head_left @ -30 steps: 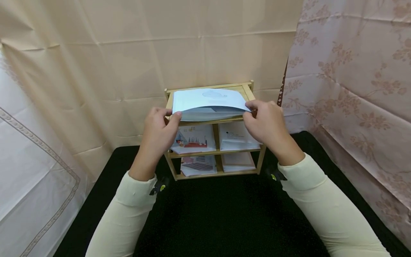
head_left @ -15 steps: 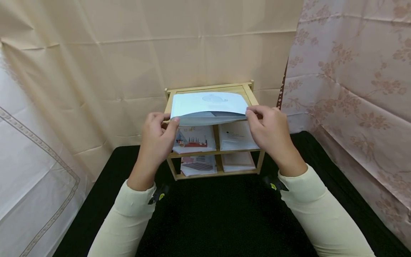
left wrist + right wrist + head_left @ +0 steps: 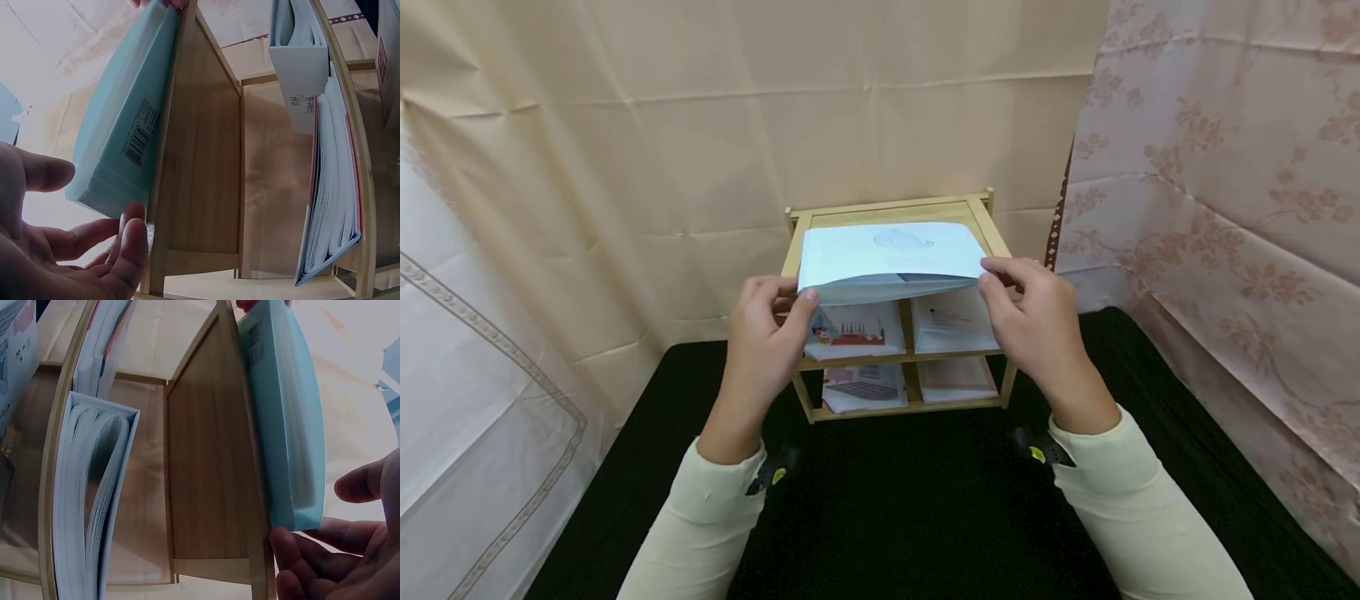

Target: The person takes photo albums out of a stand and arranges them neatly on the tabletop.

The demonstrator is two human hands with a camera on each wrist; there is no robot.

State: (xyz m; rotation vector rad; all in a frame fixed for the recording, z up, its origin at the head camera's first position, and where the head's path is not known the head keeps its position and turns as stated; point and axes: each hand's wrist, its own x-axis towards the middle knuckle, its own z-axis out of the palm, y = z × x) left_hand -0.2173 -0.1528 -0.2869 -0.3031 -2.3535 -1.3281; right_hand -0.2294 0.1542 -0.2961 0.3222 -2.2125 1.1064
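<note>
The left grip (image 3: 763,335) pinched one end of the pale-blue, flexible paper book (image 3: 865,250), which overhung the front top edge of the pale wooden rack (image 3: 902,213); the right grip (image 3: 1037,327) pinched the opposite end. Two-handed positioning appeared in hand; the next move likely required level support.

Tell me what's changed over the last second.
The light-blue folder came toward the person, baring more of the wooden shelf behind it; the left hand and right hand moved back with it, neither letting go. Shelf and lower books stayed put.

One blue folder (image 3: 895,250); one wooden shelf unit (image 3: 906,357); four compartments (image 3: 907,323); two sleeves (image 3: 1135,500).
</note>
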